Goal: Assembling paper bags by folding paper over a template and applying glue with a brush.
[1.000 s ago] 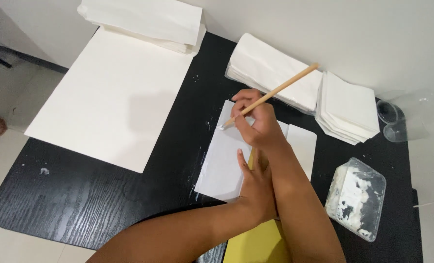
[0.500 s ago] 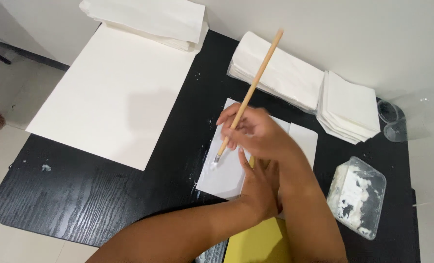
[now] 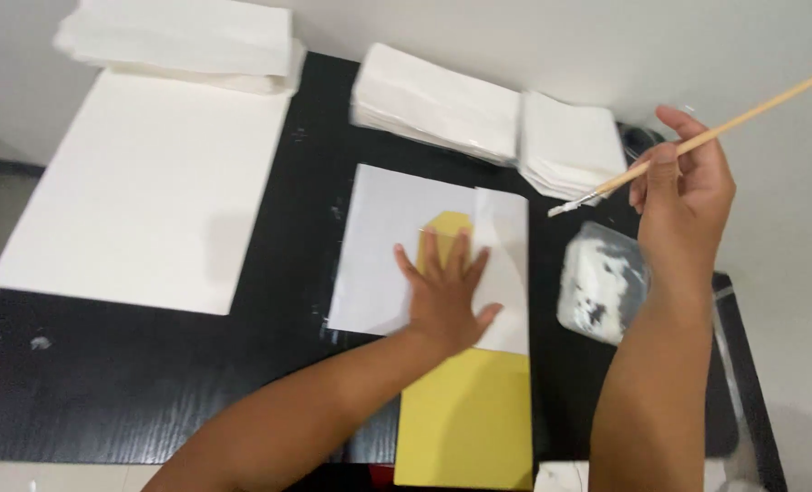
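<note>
My left hand (image 3: pixel 445 293) lies flat, fingers spread, on a white sheet (image 3: pixel 383 246) in the middle of the black table (image 3: pixel 151 383). A yellow card strip (image 3: pixel 468 415) runs from under that hand to the near table edge, and its pointed tip shows beyond my fingertips. My right hand (image 3: pixel 685 196) is raised at the right and holds a thin wooden brush (image 3: pixel 698 141), whose white bristle tip points down-left above a clear plastic tub of white paste (image 3: pixel 604 281).
A large white sheet (image 3: pixel 142 182) covers the table's left side. Stacks of folded white paper sit at the back left (image 3: pixel 183 41), the back centre (image 3: pixel 438 100) and the back right (image 3: pixel 570 146). White wall lies beyond the table.
My right hand lifted the brush off the white sheet and swung it right, over the paste tub. My left hand now presses flat on the sheet and the yellow tip is uncovered.
</note>
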